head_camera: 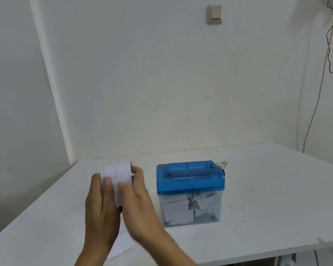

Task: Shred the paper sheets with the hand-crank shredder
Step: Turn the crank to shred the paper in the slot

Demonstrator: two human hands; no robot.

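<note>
both hands grasp one paper sheet (118, 174): left hand (101, 212) pinches its left edge, right hand (137, 203) its right. the shredder (190, 178), holding paper bits, stands on the table (267, 198) just right of the grip.

A white table (267, 189) stands in a corner of plain white walls (161, 83), with a light switch (214, 14) high up and thin cables (332, 45) hanging at right.
</note>
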